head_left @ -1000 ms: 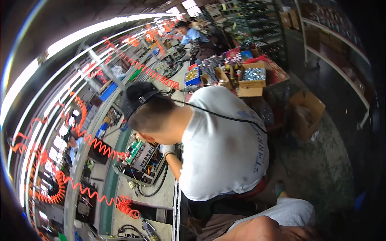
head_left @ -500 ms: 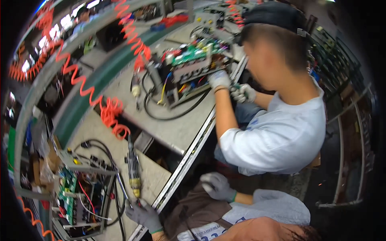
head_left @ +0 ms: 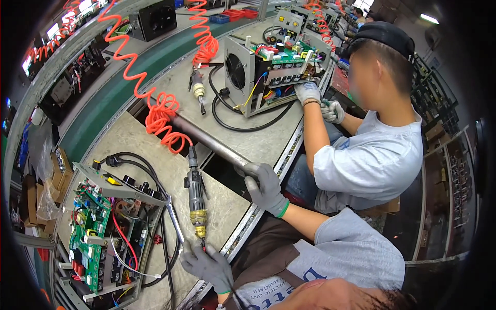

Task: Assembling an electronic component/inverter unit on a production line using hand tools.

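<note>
My left hand, in a grey glove, is at the bench's near edge. Its bent fingers close in at the bit end of a pneumatic screwdriver, which lies on the bench with yellow tape round its nose; what they pinch is hidden. A long silver metal bar reaches toward the same fingers from the left. My right hand, also gloved in grey, hovers over the bench edge at the corner of the farther plate. Its fingers are apart and hold nothing I can see.
An open-framed machine with green circuit boards stands at left, trailing a black cable. A co-worker in white gloves works at another machine. Orange coiled hoses hang overhead. A dark gap splits the bench plates.
My right hand has moved up and forward, from above my lap to the bench edge. My left hand remains by the screwdriver's bit. The whole view has shifted.
</note>
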